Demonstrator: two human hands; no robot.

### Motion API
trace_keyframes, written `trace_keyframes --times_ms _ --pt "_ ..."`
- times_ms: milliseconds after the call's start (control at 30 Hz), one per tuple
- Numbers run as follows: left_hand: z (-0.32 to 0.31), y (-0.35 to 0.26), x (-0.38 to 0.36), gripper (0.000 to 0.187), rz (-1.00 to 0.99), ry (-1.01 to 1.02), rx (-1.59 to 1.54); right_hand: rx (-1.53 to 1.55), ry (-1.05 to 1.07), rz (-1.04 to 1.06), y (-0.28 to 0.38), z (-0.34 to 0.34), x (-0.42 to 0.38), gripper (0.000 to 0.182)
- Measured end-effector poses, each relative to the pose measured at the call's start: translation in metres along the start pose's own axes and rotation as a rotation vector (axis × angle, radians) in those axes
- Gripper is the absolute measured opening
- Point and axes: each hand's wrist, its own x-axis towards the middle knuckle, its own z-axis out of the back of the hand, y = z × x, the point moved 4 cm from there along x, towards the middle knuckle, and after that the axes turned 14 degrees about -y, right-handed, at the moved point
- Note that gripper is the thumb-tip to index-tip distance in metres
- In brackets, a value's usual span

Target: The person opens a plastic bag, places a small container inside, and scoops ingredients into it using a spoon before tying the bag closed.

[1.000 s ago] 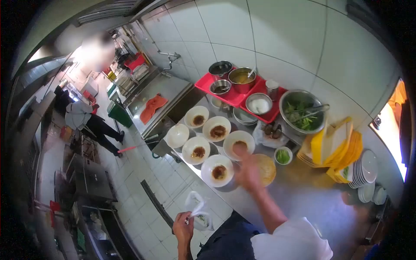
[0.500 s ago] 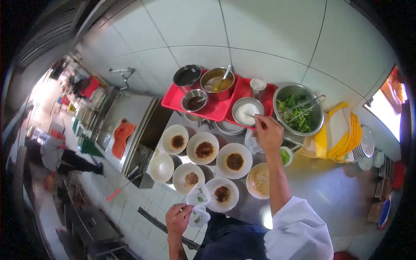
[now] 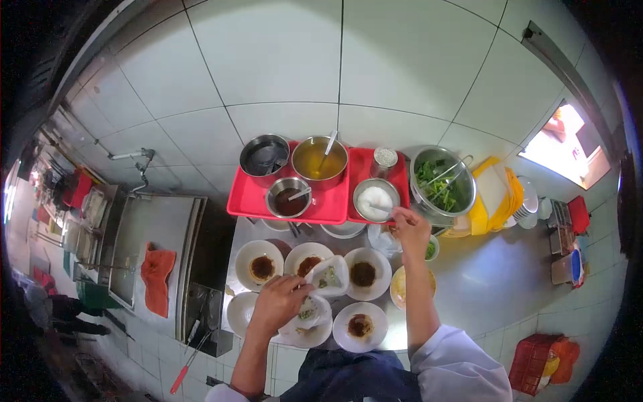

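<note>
My left hand [image 3: 280, 301] grips two small white bowls [image 3: 333, 276] by their rims. Bits of chopped greens cling inside them, and they hang tilted above the larger white bowls. Fingers of my right hand [image 3: 410, 230] are pinched on the handle of a spoon [image 3: 382, 208], whose other end is in a metal bowl of white powder [image 3: 372, 195]. Under my hands, several white bowls on the metal table hold dark brown sauce, such as one bowl [image 3: 380, 260] in the middle and another [image 3: 360, 343] at the front. My left hand and its bowls partly hide others.
Red trays [image 3: 328, 213] carry a pot of yellowish liquid [image 3: 312, 161], a dark-sauce pot [image 3: 284, 203] and a shaker jar [image 3: 384, 161]. To their right stand a steel bowl of leafy greens [image 3: 439, 184] and a yellow cloth-like stack [image 3: 495, 201]. An orange cloth [image 3: 158, 278] lies left.
My left hand has lifted the small bowls up and over the sauce bowls. My right hand stays at the white powder with the spoon. The camera view has turned.
</note>
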Motion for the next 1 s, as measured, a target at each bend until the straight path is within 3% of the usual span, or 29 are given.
trace_keyframes --times_ms 100,200,400,500,600,700,867,1000 --pt "-0.002 0.002 0.024 0.026 -0.052 -0.032 -0.034 0.118 -0.020 -0.206 0.011 0.006 -0.006 0.021" --pt "-0.013 0.002 0.041 0.024 -0.075 -0.032 -0.059 0.216 -0.044 -0.270 0.014 0.011 -0.009 0.021" --pt "-0.028 0.005 0.058 0.020 -0.125 -0.075 0.004 0.203 0.046 -0.238 0.026 0.029 -0.034 0.017" --pt "-0.033 0.004 0.058 0.019 -0.102 -0.089 0.000 -0.002 0.127 -0.060 0.035 0.038 -0.070 0.017" --pt "-0.036 0.000 0.058 0.020 -0.094 -0.097 -0.007 -0.380 0.298 0.484 0.051 0.037 -0.104 0.009" --pt "-0.037 -0.003 0.055 0.019 -0.096 -0.144 -0.013 -0.296 0.264 1.033 0.069 0.038 -0.114 0.009" --pt "-0.035 -0.003 0.046 0.017 -0.063 -0.179 -0.011 -0.261 -0.011 0.971 0.076 0.024 -0.059 0.012" --pt "-0.030 -0.007 0.036 0.018 0.059 -0.133 0.032 -0.346 -0.011 0.764 0.052 -0.002 -0.015 0.011"
